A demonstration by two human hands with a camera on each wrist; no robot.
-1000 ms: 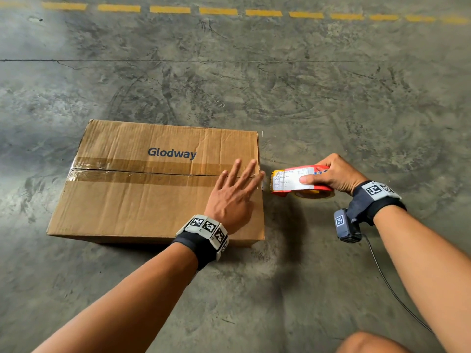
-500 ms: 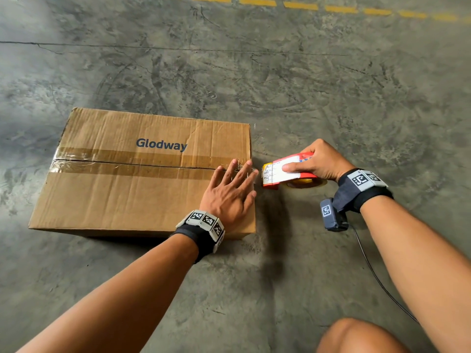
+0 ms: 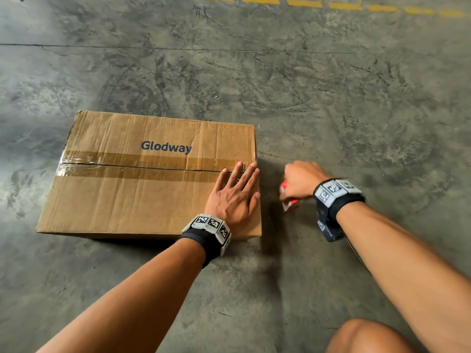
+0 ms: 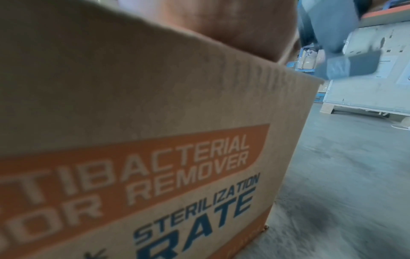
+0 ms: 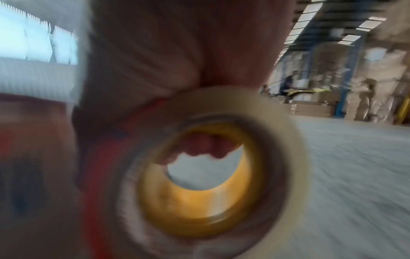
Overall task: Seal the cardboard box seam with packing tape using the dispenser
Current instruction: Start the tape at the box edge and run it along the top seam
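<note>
A brown cardboard box [image 3: 127, 200] marked "Glodway" lies on the concrete floor, with clear tape along its top seam [image 3: 132, 166]. My left hand [image 3: 235, 194] lies flat with straight fingers on the box top at the right end of the seam. Just right of the box, my right hand [image 3: 298, 182] grips the red tape dispenser [image 3: 286, 200], which it mostly hides. In the right wrist view the tape roll [image 5: 210, 177] fills the frame, blurred, with fingers behind its core. The left wrist view shows the box's printed side [image 4: 155, 157].
Bare concrete floor [image 3: 331, 98] surrounds the box, with a dashed yellow line [image 3: 305, 2] at the far edge. My knee [image 3: 367, 337] is at the bottom right. Stacked cartons and racking [image 5: 355, 87] stand far off.
My right hand has turned over and dropped toward the floor with the dispenser, away from the box edge. My left hand stays flat on the seam's right end.
</note>
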